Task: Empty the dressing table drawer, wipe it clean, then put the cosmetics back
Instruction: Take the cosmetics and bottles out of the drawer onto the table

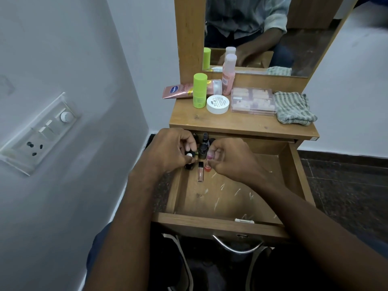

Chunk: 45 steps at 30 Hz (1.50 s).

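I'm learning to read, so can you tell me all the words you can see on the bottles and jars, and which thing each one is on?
Pink tube lying on the tabletop: a blue oval logo, too blurred to read for sure.
White round jar: lines of small black print on the lid, too small to read.
Pink bottle: a small label, unreadable.
Green bottle: faint print, unreadable.
Small bottles in the drawer: no readable text.
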Available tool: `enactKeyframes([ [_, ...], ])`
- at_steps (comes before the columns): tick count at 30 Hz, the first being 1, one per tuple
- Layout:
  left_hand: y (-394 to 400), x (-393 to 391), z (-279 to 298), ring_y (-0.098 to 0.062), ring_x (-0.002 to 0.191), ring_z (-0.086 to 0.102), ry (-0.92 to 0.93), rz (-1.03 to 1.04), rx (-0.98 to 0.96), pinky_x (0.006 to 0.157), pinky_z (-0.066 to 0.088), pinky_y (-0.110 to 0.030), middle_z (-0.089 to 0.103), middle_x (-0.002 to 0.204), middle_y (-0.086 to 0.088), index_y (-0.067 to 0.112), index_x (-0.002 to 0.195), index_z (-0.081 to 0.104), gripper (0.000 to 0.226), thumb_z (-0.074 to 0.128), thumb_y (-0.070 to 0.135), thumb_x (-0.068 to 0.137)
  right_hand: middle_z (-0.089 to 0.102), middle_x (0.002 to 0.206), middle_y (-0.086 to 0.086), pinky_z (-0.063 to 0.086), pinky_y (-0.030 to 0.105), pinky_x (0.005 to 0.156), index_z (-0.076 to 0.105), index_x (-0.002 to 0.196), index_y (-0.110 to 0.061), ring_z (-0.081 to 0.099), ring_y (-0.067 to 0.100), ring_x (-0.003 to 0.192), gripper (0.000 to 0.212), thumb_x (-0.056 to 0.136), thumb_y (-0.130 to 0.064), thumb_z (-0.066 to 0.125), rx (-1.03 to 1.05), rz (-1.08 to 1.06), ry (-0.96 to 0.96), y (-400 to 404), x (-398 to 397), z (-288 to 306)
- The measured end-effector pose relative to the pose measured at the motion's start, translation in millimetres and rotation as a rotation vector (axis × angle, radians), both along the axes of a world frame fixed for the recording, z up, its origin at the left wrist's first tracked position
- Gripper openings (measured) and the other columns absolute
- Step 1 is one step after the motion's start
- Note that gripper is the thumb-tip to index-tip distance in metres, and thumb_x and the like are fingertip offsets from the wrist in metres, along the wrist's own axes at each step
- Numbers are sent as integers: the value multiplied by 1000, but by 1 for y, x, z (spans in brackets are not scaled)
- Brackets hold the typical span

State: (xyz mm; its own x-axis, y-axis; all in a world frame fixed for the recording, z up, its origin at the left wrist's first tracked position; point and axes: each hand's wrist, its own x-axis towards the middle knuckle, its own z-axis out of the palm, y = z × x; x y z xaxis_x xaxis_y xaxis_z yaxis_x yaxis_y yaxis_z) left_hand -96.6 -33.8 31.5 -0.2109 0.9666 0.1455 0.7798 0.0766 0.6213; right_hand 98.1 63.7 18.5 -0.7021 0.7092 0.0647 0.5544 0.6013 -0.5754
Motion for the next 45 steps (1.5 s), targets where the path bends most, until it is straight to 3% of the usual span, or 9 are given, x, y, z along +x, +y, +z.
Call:
enactKeyframes([
  [3, -2, -2, -2, -1, 59, 59, 2, 18, -7, 58, 45, -17, 67, 68, 13, 33, 71, 63, 44, 99, 10, 62, 70, 72, -9, 60, 33, 67, 66, 77, -28, 65, 4, 67, 19, 79, -22, 83, 14, -6, 36, -2, -1, 2],
  [9, 0, 4, -8, -1, 64, 64, 59, 0, -21, 63, 52, -20, 74, 82, 16, 28, 88, 84, 32, 100, 14, 63, 70, 79, -9, 60, 38, 70, 65, 78, -28, 66, 7, 74, 20, 78, -20, 83, -6, 16, 32, -2, 0, 5],
  [14, -1, 3, -10, 10, 60, 60, 58, 22, -69, 60, 41, -9, 78, 86, 12, 25, 92, 87, 29, 99, 16, 67, 71, 79, -7, 60, 36, 67, 67, 81, -26, 66, 8, 67, 18, 80, -18, 83, -9, 16, 42, -1, 1, 7],
  [20, -3, 7, 2, 3, 60, 65, 15, -13, -108, 62, 51, -18, 76, 76, 19, 26, 83, 86, 22, 95, 9, 72, 72, 81, -7, 59, 33, 67, 70, 84, -24, 65, 7, 71, 15, 79, -15, 82, -31, 13, 42, 1, 3, 9],
  [25, 1, 12, 17, -1, 62, 67, -54, -15, -37, 66, 61, -35, 74, 71, 24, 32, 81, 84, 20, 98, 22, 71, 72, 78, -9, 47, 18, 62, 70, 81, -24, 63, 0, 66, 16, 77, -17, 84, -60, -7, 21, 5, 10, 14],
  [28, 4, 23, 19, -5, 70, 72, -99, -60, 55, 72, 64, -42, 77, 78, 19, 31, 89, 85, 21, 97, 24, 73, 73, 75, -8, 54, 24, 62, 71, 81, -25, 67, 3, 70, 17, 76, -15, 84, -66, -13, -8, 9, 16, 19],
  [33, 23, 44, 22, -4, 78, 72, -62, -98, 224, 73, 62, -36, 75, 89, 16, 25, 96, 85, 17, 90, 19, 81, 72, 77, -2, 61, 41, 68, 70, 84, -24, 69, 17, 73, 15, 76, -15, 79, -24, -43, 36, 20, 37, 34],
  [38, 50, 62, 45, -2, 80, 70, -9, -72, 441, 72, 54, -12, 76, 101, 5, 16, 109, 83, 21, 85, 17, 88, 64, 71, -4, 51, 32, 60, 67, 105, -19, 57, 8, 61, 19, 87, -16, 72, 164, -157, 276, 38, 56, 55],
  [45, 97, 67, 50, -12, 87, 71, 93, 99, 514, 82, 61, -37, 76, 106, 2, 17, 109, 82, 19, 82, 18, 90, 62, 89, -6, 58, 41, 74, 54, 129, -18, 64, 14, 79, 36, 96, -17, 68, 323, -244, 281, 60, 39, 58],
])
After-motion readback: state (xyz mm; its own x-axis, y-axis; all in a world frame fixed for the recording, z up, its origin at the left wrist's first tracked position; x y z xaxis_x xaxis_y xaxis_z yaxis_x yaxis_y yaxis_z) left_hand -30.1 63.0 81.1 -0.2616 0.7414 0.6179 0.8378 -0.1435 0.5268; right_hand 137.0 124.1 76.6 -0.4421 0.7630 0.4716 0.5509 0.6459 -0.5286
